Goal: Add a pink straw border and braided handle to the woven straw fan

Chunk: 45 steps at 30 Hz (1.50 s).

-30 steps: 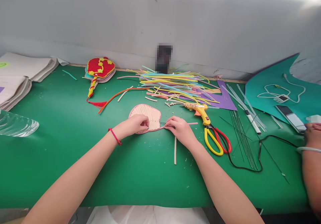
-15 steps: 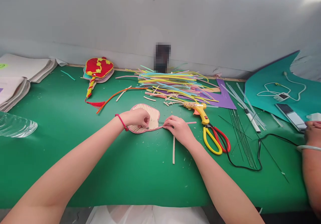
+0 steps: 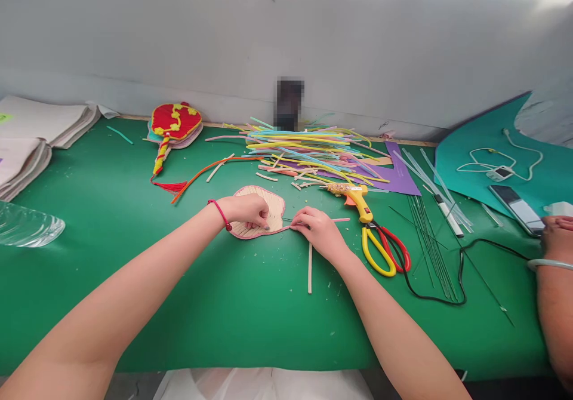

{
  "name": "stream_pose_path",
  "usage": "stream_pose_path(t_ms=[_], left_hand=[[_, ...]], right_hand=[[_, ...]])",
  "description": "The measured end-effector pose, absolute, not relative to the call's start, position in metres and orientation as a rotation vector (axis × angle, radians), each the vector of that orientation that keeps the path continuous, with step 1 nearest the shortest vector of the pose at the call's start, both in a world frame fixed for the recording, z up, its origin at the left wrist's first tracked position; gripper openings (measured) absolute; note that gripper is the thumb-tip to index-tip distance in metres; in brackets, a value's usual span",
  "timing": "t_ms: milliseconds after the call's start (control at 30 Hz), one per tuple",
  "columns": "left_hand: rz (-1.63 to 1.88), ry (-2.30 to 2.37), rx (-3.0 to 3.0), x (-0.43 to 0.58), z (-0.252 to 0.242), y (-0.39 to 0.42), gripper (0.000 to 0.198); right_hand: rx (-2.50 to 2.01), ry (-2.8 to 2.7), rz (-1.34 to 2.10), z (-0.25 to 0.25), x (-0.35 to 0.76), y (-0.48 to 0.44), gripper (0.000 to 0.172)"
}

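Note:
A fan-shaped piece [image 3: 274,200] with a cream, ribbed face and a pink edge lies flat on the green table [image 3: 215,310]. Over its middle rests my left hand [image 3: 250,212], fingers curled closed; whatever they may hold is hidden. Just right of the piece, my right hand [image 3: 319,233] pinches the pink pipe cleaner [image 3: 342,220] that runs off its lower right edge. Thin dark wire [image 3: 287,219] shows between the piece and my right fingers. A cream pipe cleaner strip [image 3: 310,271] lies below my right hand.
A yellow glue gun [image 3: 356,197] and red-and-yellow handled pliers [image 3: 379,257] lie to the right, beside green wires [image 3: 430,245]. Behind is a pile of coloured pipe cleaners [image 3: 308,146]. A finished red fan [image 3: 176,119] lies back left; another person's arm [image 3: 557,304] is far right.
My left fingers have shifted very slightly over the cream face. My right hand keeps its pinch in the same place, and the view has moved a little.

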State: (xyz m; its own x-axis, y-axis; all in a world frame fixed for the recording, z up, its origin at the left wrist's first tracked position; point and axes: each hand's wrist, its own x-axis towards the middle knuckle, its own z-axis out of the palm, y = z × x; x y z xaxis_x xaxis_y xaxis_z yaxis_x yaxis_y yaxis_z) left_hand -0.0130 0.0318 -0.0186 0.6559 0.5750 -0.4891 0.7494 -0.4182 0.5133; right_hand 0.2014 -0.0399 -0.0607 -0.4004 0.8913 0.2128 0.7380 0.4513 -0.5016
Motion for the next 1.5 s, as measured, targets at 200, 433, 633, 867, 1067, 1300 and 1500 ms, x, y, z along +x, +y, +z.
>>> stream_pose_path(t_ms=[200, 433, 633, 867, 1067, 1300, 1500], left_hand=[[-0.365, 1.034, 2.146, -0.006, -0.017, 0.032, 0.021], [-0.342, 1.047, 2.198, -0.007, -0.014, 0.030, 0.023], [-0.454, 1.081, 2.029, -0.002, -0.016, 0.037, 0.028], [-0.588, 1.117, 2.044, 0.008, -0.015, 0.040, 0.029], [-0.593, 1.129, 2.074, 0.008, -0.014, 0.038, 0.030], [-0.573, 1.124, 2.085, 0.007, -0.014, 0.037, 0.027], [-0.561, 1.107, 2.093, 0.004, -0.015, 0.038, 0.026]], right_hand=[[-1.379, -2.257, 0.460, -0.061, 0.202, -0.040, 0.010], [-1.387, -2.263, 0.461, -0.059, 0.201, -0.040, 0.009], [-1.382, -2.257, 0.458, -0.059, 0.201, -0.040, 0.009], [-1.368, -2.255, 0.453, -0.060, 0.202, -0.040, 0.010], [-1.367, -2.250, 0.464, -0.059, 0.202, -0.041, 0.010], [-1.353, -2.248, 0.497, -0.059, 0.203, -0.040, 0.011], [-1.352, -2.239, 0.501, -0.059, 0.203, -0.040, 0.011]])
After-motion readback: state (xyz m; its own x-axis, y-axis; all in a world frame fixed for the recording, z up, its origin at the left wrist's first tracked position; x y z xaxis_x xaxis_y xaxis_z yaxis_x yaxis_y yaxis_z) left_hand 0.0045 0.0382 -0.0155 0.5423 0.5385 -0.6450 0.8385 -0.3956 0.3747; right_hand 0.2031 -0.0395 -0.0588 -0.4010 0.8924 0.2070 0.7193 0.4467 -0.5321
